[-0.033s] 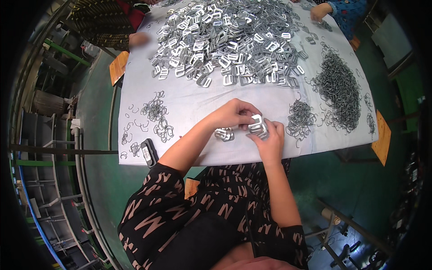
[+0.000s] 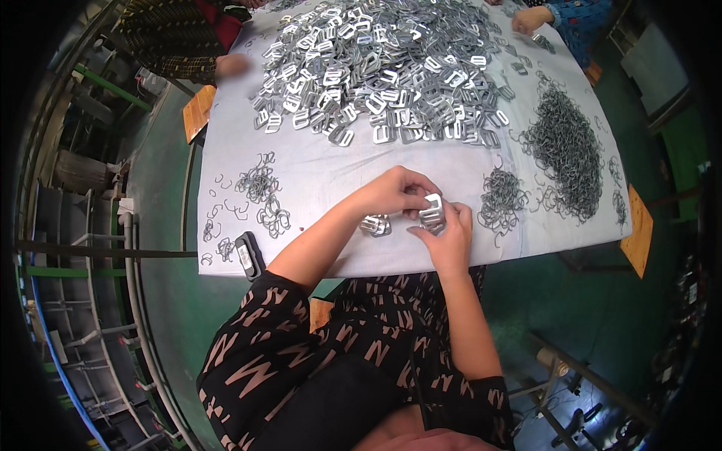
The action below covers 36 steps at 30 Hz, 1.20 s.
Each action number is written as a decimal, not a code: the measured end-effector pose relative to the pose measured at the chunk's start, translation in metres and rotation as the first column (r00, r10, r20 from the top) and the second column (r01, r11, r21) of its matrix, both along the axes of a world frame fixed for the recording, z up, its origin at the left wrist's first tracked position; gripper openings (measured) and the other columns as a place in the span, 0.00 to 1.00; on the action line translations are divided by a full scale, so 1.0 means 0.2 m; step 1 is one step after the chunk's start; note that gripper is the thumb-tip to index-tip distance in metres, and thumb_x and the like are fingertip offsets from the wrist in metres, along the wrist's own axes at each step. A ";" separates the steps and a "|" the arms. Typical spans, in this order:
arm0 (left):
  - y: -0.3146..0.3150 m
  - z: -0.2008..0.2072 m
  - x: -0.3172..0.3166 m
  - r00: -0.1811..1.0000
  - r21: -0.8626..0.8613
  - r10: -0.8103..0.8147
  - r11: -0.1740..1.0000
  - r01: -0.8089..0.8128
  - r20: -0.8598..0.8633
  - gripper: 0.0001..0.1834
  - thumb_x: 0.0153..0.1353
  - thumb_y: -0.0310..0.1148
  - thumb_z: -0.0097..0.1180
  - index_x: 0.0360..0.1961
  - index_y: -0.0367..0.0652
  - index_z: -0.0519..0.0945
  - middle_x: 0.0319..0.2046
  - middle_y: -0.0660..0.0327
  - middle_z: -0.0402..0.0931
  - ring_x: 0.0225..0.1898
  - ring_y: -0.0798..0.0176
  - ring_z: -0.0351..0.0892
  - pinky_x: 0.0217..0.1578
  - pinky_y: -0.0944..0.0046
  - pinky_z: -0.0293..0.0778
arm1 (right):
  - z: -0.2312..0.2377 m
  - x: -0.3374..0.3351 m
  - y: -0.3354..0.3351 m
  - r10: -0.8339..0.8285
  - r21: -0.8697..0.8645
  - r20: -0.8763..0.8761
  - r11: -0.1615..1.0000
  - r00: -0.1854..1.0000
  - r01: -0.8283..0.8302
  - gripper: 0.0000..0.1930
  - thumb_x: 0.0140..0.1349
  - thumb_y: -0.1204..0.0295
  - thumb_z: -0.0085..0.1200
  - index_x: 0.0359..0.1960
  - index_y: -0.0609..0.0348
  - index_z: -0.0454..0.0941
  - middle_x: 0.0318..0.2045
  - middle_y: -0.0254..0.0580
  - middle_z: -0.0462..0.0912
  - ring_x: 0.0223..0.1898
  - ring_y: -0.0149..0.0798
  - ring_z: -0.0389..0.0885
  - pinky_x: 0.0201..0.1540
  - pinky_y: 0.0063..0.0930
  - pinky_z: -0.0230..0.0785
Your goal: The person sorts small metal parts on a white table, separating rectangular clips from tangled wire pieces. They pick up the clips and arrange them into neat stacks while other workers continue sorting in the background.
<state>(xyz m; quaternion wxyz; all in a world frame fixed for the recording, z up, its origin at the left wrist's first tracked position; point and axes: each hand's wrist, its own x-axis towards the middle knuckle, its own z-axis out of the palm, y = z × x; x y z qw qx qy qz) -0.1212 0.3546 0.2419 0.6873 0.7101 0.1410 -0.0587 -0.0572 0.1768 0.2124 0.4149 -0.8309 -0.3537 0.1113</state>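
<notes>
My left hand point(image 2: 395, 191) and my right hand point(image 2: 453, 237) meet over the near part of the table, closed around a few silver metal slide buckles point(image 2: 432, 212). The left fingers pinch the buckles from above, while the right thumb and fingers grip them from the right side. Just left of this, beside my left wrist, a small group of similar buckles point(image 2: 375, 225) lies on the white sheet. Whether a small wire piece is also between my fingers is too small to tell.
A large heap of buckles point(image 2: 376, 68) covers the far middle of the white-covered table point(image 2: 316, 161). Bent wire hooks lie in a big pile point(image 2: 564, 150), a smaller pile point(image 2: 502, 199) and a left cluster point(image 2: 259, 184). A black tool point(image 2: 248, 255) sits front left. Co-workers' hands point(image 2: 532, 19) show beyond.
The held buckles have turned and stand more upright between my hands. My right hand has shifted slightly left. A co-worker's hand at the far right has moved a little left.
</notes>
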 end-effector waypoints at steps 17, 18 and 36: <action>0.40 -0.12 -0.03 0.985 0.977 0.150 0.181 -0.113 0.086 0.19 0.51 0.41 0.69 0.40 0.41 0.82 0.38 0.55 0.77 0.35 0.50 0.80 0.37 0.54 0.77 | -0.07 -0.05 -0.03 0.058 -0.099 0.334 0.995 0.941 -0.026 0.48 0.45 0.52 0.70 0.67 0.56 0.62 0.56 0.49 0.69 0.52 0.51 0.68 0.55 0.42 0.65; 0.38 -0.10 -0.05 0.980 0.950 0.172 0.277 -0.143 0.097 0.18 0.51 0.41 0.68 0.38 0.41 0.82 0.37 0.55 0.78 0.35 0.50 0.80 0.37 0.54 0.77 | -0.08 -0.05 -0.03 0.059 -0.102 0.339 0.994 0.939 -0.026 0.47 0.45 0.52 0.70 0.67 0.56 0.62 0.56 0.49 0.69 0.52 0.51 0.68 0.55 0.42 0.65; 0.22 -0.03 -0.06 0.939 0.751 -0.123 0.637 -0.174 0.322 0.16 0.49 0.17 0.57 0.40 0.42 0.84 0.42 0.53 0.79 0.45 0.50 0.79 0.44 0.56 0.76 | -0.08 -0.04 -0.05 0.054 -0.039 0.326 0.998 0.944 -0.043 0.47 0.45 0.53 0.71 0.66 0.59 0.62 0.56 0.49 0.69 0.52 0.52 0.69 0.56 0.42 0.64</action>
